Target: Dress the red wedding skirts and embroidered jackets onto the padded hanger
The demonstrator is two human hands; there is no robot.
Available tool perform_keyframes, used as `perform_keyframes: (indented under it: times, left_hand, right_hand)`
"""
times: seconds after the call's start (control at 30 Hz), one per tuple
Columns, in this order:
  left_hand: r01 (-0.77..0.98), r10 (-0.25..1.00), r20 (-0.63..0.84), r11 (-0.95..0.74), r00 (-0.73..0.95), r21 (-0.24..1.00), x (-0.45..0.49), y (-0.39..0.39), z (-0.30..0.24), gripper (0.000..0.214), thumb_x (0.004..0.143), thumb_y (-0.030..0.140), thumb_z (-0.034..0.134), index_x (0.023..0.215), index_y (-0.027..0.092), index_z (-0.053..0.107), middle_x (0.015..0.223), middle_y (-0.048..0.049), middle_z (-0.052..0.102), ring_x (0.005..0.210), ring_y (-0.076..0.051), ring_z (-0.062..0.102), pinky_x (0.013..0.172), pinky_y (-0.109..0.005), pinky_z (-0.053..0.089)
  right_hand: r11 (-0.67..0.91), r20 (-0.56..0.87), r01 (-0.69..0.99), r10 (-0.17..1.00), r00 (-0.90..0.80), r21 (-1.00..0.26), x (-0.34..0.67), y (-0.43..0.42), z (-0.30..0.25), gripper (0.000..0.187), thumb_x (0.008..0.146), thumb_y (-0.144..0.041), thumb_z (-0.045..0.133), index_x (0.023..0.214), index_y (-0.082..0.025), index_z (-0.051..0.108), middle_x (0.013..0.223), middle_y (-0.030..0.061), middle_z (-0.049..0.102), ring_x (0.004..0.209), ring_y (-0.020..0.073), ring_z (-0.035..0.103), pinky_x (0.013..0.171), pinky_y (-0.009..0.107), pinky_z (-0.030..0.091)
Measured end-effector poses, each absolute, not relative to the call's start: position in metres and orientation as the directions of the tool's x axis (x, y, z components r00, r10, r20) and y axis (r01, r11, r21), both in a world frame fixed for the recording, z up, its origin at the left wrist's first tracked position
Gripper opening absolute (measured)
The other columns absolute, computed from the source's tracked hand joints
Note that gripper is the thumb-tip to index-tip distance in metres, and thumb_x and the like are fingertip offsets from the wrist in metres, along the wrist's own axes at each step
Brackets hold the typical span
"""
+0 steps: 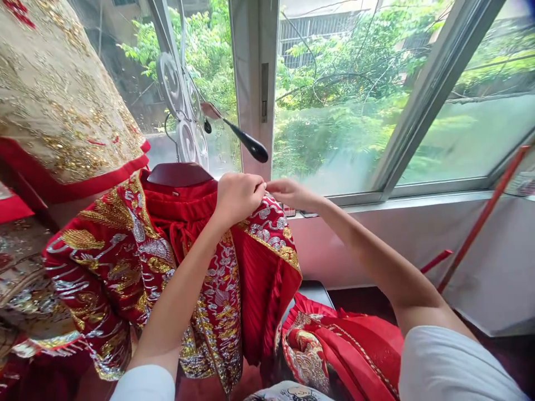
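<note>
A red jacket (119,253) with gold and silver embroidery hangs on a dark red hanger (179,174). Red gathered cloth (184,207) with a tied cord shows inside its open front. My left hand (240,196) is closed on the jacket at its right shoulder. Right beside it, my right hand (290,194) pinches the fabric at the shoulder's outer end, fingertips nearly meeting the left hand. Below my hands, an embroidered flap falls over pleated red fabric (254,278). The hanger's end under my fingers is hidden.
A cream garment (62,94) with gold sequins and red trim hangs at upper left. A black-handled tool (251,145) hangs before the window. Red embroidered clothing (346,340) lies at lower right, near a dark seat (315,291). A red pole (485,217) leans at the right wall.
</note>
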State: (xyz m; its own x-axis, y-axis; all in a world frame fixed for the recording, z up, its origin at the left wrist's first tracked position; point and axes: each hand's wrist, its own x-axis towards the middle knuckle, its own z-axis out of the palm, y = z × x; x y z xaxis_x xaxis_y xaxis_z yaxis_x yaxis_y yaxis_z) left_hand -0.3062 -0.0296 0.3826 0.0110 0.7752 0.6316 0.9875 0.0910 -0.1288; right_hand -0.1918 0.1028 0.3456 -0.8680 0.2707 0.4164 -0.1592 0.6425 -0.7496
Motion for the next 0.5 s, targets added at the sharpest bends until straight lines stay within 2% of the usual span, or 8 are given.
perform_keyframes:
  times: [0.07,0.1,0.13,0.2,0.3,0.37,0.43,0.5]
  left_hand:
    - [0.992,0.771,0.636,0.060,0.027,-0.115,-0.306,-0.030,0.383,0.038,0.092,0.034,0.040,0.085,0.021,0.075,0.074,-0.0061,0.072,0.069,-0.021,0.060,0.065,-0.034,0.032]
    - [0.992,0.768,0.640,0.052,0.031,-0.111,-0.306,-0.031,0.383,0.038,0.092,0.034,0.040,0.087,0.021,0.075,0.074,-0.0063,0.071,0.070,-0.022,0.060,0.066,-0.034,0.032]
    - [0.993,0.764,0.644,0.047,0.034,-0.108,-0.306,-0.031,0.382,0.038,0.092,0.034,0.040,0.088,0.021,0.075,0.074,-0.0066,0.071,0.070,-0.022,0.060,0.067,-0.035,0.033]
    - [0.993,0.756,0.654,0.050,0.033,-0.109,-0.307,-0.032,0.382,0.039,0.092,0.035,0.039,0.089,0.020,0.075,0.075,-0.0073,0.071,0.071,-0.023,0.060,0.069,-0.035,0.034]
    - [0.990,0.752,0.659,0.077,0.018,-0.116,-0.307,-0.032,0.381,0.038,0.092,0.035,0.039,0.089,0.019,0.074,0.077,-0.0079,0.071,0.075,-0.024,0.061,0.074,-0.037,0.037]
    - [0.990,0.744,0.668,0.086,0.010,-0.111,-0.306,-0.031,0.380,0.034,0.091,0.033,0.042,0.095,0.019,0.072,0.083,-0.0083,0.071,0.082,-0.025,0.061,0.079,-0.038,0.039]
    - [0.992,0.719,0.694,0.056,0.038,-0.112,-0.304,-0.032,0.380,0.032,0.090,0.029,0.045,0.111,0.021,0.067,0.103,-0.0088,0.070,0.097,-0.026,0.060,0.087,-0.038,0.039]
    - [0.991,0.688,0.719,0.001,0.098,-0.136,-0.300,-0.036,0.380,0.033,0.090,0.025,0.045,0.118,0.024,0.063,0.123,-0.0075,0.063,0.113,-0.025,0.053,0.095,-0.038,0.037]
  right_hand:
    - [0.318,0.254,-0.171,0.242,-0.936,-0.932,-0.186,0.109,0.327,0.023,0.082,-0.031,0.060,0.100,-0.019,0.067,0.092,0.0044,0.072,0.091,0.0179,0.066,0.076,0.028,0.054]
    - [0.175,0.202,-0.162,0.246,-0.948,-0.971,-0.185,0.110,0.320,0.027,0.080,-0.032,0.063,0.104,-0.020,0.065,0.096,0.0048,0.072,0.093,0.0179,0.066,0.077,0.028,0.054]
    - [0.070,0.166,-0.154,0.255,-0.953,-0.986,-0.185,0.110,0.315,0.030,0.078,-0.032,0.066,0.106,-0.021,0.063,0.097,0.0051,0.072,0.095,0.0178,0.066,0.077,0.028,0.055]
    - [-0.020,0.127,-0.136,0.239,-0.963,-0.991,-0.186,0.108,0.310,0.032,0.074,-0.031,0.072,0.102,-0.019,0.062,0.095,0.0054,0.071,0.094,0.0179,0.066,0.075,0.026,0.054]
    - [0.029,0.126,-0.123,0.243,-0.962,-0.992,-0.188,0.104,0.313,0.031,0.068,-0.032,0.078,0.089,-0.017,0.062,0.084,0.0030,0.069,0.082,0.0160,0.065,0.068,0.023,0.053]
    - [0.100,0.180,-0.153,0.398,-0.899,-0.983,-0.186,0.102,0.320,0.027,0.072,-0.033,0.076,0.084,-0.018,0.058,0.076,-0.0005,0.065,0.069,0.0117,0.061,0.061,0.021,0.050]
    - [0.206,0.264,-0.173,0.598,-0.757,-0.963,-0.183,0.102,0.332,0.019,0.082,-0.034,0.066,0.080,-0.018,0.054,0.071,-0.0020,0.060,0.061,0.0089,0.054,0.057,0.019,0.046]
    - [0.388,0.343,-0.073,0.694,-0.634,-0.919,-0.179,0.104,0.346,0.019,0.092,-0.034,0.050,0.081,-0.019,0.052,0.075,0.0003,0.059,0.066,0.0099,0.054,0.059,0.020,0.044]
